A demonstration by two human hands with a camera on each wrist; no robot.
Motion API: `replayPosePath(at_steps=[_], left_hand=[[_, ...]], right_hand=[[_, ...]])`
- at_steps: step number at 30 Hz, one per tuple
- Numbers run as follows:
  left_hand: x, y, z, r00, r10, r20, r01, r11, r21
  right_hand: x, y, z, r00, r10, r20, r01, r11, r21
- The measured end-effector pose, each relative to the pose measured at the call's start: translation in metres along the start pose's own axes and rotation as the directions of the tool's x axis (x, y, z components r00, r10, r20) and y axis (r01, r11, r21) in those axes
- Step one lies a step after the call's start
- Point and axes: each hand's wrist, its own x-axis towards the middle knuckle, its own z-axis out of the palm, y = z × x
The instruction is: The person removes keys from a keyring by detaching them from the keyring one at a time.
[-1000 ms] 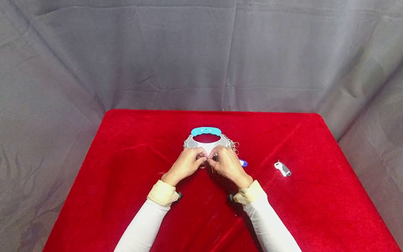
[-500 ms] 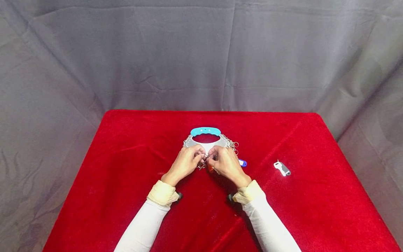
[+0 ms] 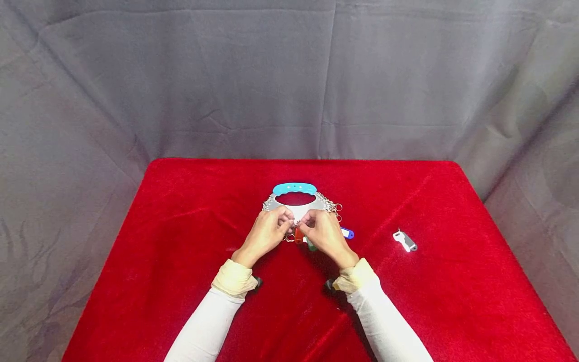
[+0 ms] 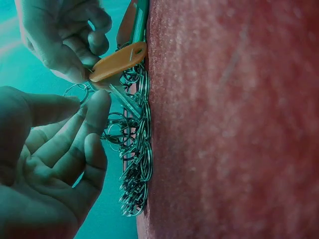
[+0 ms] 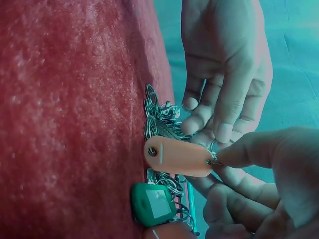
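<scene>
A white key holder plate (image 3: 296, 210) with a turquoise handle (image 3: 295, 188) lies mid-table, small metal rings (image 4: 134, 184) crowded along its edge. Over its near edge, my left hand (image 3: 267, 232) and right hand (image 3: 324, 234) meet fingertip to fingertip. Between them is a thin split ring (image 4: 77, 90), pinched by both thumbs and forefingers. An orange key tag (image 5: 179, 156) hangs from it at the right fingertips. A metal key (image 4: 125, 101) shows beneath the tag in the left wrist view. Green tag (image 5: 153, 204) sits just below, partly under the right hand.
A blue key tag (image 3: 347, 233) pokes out right of the right hand. Farther right, a grey tag (image 3: 410, 245) with a silver key (image 3: 400, 239) lies apart on the red cloth (image 3: 217, 191). Grey curtains (image 3: 253, 80) stand behind the table.
The orange tag has come into view below the fingertips, followed by the green tag beside it. Both hands stay in nearly the same place, with only the fingers shifting slightly.
</scene>
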Motion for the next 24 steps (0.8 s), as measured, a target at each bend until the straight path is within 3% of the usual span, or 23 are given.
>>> replayPosePath(at_steps=[7, 14, 24], left_hand=[[-0.0002, -0.0003, 0.0000, 0.999, 0.030, -0.037, -0.025, 0.993, 0.120], [-0.0014, -0.0007, -0.0003, 0.999, 0.021, -0.035, -0.015, 0.987, 0.162], [-0.0006, -0.0004, -0.0001, 0.995, 0.042, -0.092, -0.024, 0.983, 0.184]], right_hand=[[0.0003, -0.0006, -0.0010, 1.000, 0.016, 0.003, -0.016, 1.000, 0.026], [0.0003, -0.0027, -0.0036, 1.000, 0.026, 0.004, -0.026, 1.000, 0.011], [0.0010, -0.0036, -0.0058, 0.997, -0.076, -0.001, 0.076, 0.997, 0.029]])
